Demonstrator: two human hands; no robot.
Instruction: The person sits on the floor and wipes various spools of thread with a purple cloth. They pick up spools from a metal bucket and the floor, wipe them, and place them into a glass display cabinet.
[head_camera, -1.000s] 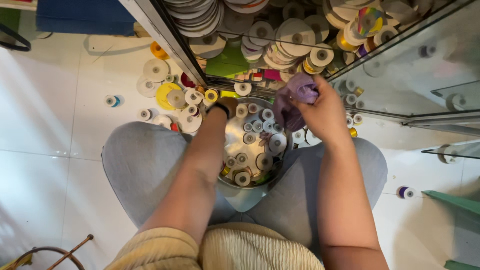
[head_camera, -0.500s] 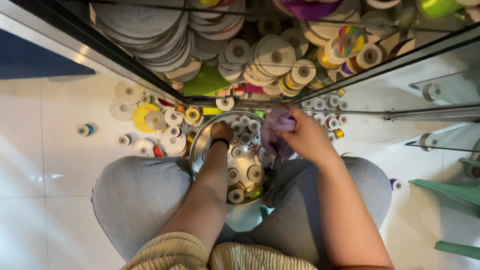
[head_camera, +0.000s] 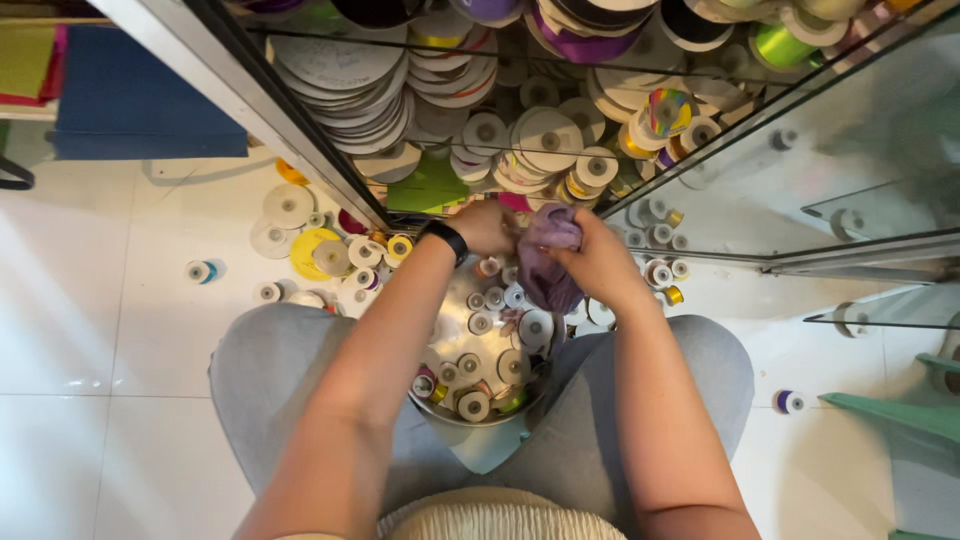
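Note:
I sit on a white tiled floor with a round metal bowl between my knees; it holds several small ribbon spools. My right hand grips a crumpled purple cloth just above the bowl's far rim. My left hand, with a black band on its wrist, is closed next to the cloth at its top edge and touches it. Whether the left hand holds something small is hidden by the fingers.
A glass cabinet in front is packed with stacked ribbon reels. Its open glass door stands at the right. Loose spools and a yellow reel lie on the floor at left. A blue box stands at the back left.
Both hands rose from the bowl toward its far rim and came together at the purple cloth. The view shifted down and left, showing more of the cabinet.

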